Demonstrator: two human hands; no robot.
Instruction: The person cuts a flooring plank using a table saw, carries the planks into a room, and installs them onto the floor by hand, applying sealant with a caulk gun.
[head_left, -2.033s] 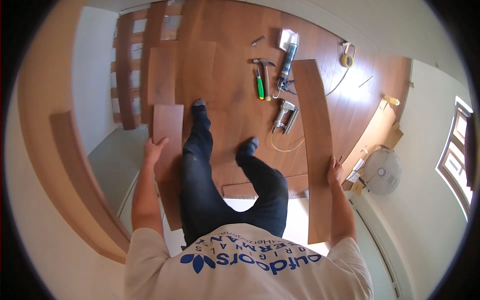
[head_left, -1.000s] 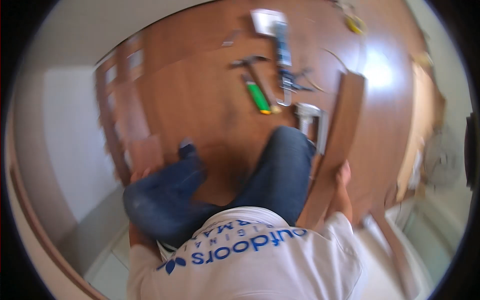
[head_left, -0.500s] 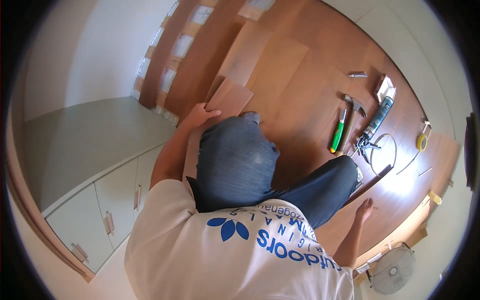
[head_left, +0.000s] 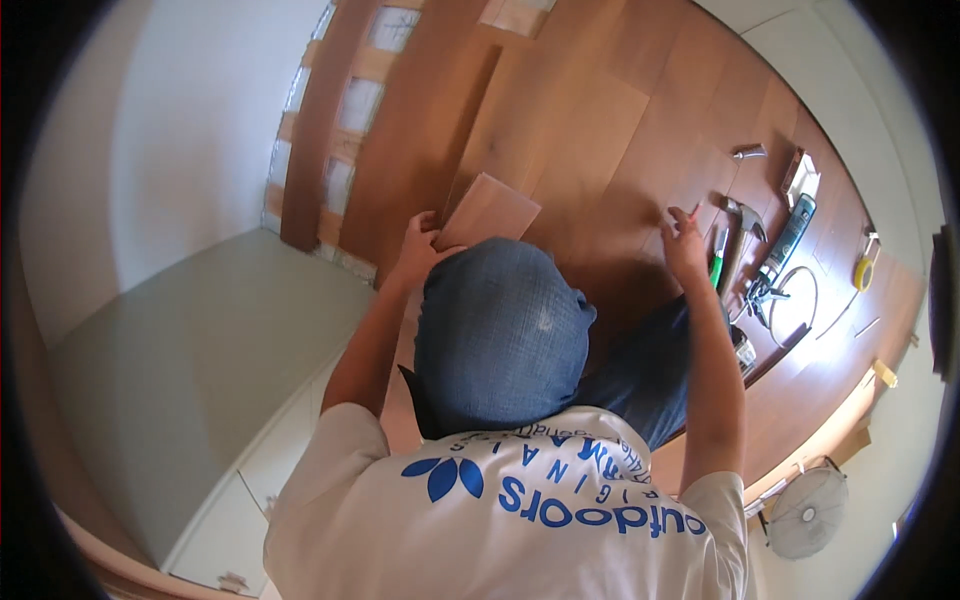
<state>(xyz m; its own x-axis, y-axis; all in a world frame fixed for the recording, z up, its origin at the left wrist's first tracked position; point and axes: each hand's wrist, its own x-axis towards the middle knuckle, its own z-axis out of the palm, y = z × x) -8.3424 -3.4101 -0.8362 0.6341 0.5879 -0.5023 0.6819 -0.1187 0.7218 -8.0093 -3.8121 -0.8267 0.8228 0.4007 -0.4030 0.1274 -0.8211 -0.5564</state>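
Observation:
A short reddish-brown floorboard [head_left: 492,208] lies at a slant in front of my raised knee, partly hidden by my jeans. My left hand [head_left: 428,247] grips its left edge, thumb over the top face. Off to the right, my right hand [head_left: 684,245] hangs above the laid wood floor [head_left: 610,140] with its fingers drawn together. A small red tip [head_left: 696,211] shows at the fingertips; what it belongs to is too small to make out. Closest to this hand are a green-handled utility knife [head_left: 717,262] and a claw hammer [head_left: 737,235] with a wooden handle.
Right of the hammer lie a caulking gun [head_left: 783,248], a small open box [head_left: 801,180] and a yellow ring-shaped item [head_left: 863,273]. A standing fan [head_left: 806,514] is at the lower right. On the left, a grey-topped cabinet [head_left: 210,370] borders uncovered joists [head_left: 352,147].
My right hand has come up from the floor at lower right to beside the hammer, and a red tip now shows there. My left hand stays on the floorboard. The view has shifted slightly.

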